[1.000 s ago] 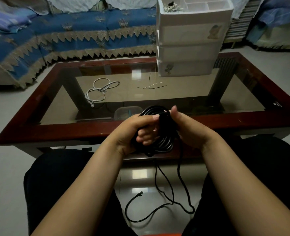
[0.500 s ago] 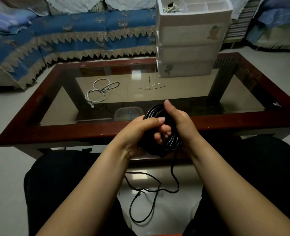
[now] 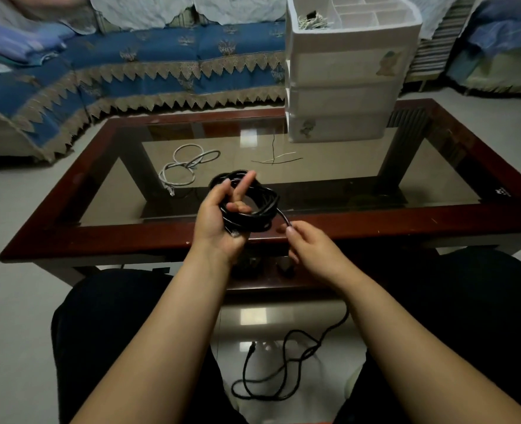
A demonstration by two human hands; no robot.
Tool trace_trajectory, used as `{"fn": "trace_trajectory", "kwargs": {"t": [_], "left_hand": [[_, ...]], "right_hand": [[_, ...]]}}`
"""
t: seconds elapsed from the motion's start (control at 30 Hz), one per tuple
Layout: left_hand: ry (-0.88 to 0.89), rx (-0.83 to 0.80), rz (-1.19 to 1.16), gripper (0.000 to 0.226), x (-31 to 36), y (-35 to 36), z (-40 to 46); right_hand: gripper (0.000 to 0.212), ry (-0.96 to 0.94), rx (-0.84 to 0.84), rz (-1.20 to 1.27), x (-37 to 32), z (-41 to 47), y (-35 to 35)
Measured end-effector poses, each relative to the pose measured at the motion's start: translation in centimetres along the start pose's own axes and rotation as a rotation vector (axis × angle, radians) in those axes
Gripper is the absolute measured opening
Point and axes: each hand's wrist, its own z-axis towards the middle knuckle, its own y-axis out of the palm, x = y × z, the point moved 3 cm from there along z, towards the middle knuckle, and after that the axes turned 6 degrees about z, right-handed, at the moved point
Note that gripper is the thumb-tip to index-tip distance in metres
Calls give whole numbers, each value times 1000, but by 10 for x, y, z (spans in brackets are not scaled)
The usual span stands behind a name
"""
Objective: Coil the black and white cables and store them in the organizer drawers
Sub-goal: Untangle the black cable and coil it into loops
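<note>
Black cable (image 3: pixel 247 206) coil around left hand (image 3: pixel 219 221)

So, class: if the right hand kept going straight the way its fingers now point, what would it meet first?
Probably the black cable coil held in the left hand; the right hand points up-left along the strand it pinches. Depth is uncertain.
</note>
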Motion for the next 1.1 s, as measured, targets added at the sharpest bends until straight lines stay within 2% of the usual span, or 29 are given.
{"fn": "trace_trajectory", "kwargs": {"t": [0.07,0.13,0.2,0.27,0.37,0.47,0.6,0.67,0.73,0.8,0.83,0.93,1.03,1.1], "left_hand": [[58,90,-54,23,7,-4,4],[162,195,-56,14,17,-9,9],[264,288,38,16,20,-14,13],[345,346,231,19,15,-15,11],[426,374,574,31,8,-12,6],[469,330,791,31,10,-3,3],[455,222,1042,27,9,5,2],[390,169,1132,32,5,9,3],[343,127,1332,41,-1,12,6],[299,108,1580,61,-9,15,3],[248,68,1622,72,-12,15,1],[40,-176,1508,90,-23,18,-10],[-18,-356,1386,96,-27,18,-14],[-23,-447,1342,92,-26,17,-14]], "right_hand": [[30,-67,1,-504,0,-5,2],[34,-117,-19,-743,0,-12,5],[45,-164,-50,-829,-5,-18,12],[51,-223,-50,-904,-14,-19,18],[46,-369,5,-1009,-32,-22,20],[37,-456,7,-1091,-49,-30,14],[22,-559,-18,-1115,-70,-32,2],[29,-598,-52,-1083,-82,-30,-5],[35,-622,-75,-1038,-92,-29,-10],[36,-615,-72,-997,-98,-26,-16],[34,-602,-64,-966,-100,-24,-20],[32,-524,-54,-830,-102,-15,-34],[28,-440,-86,-664,-96,-8,-40],[23,-415,-91,-602,-93,-4,-42]]}}
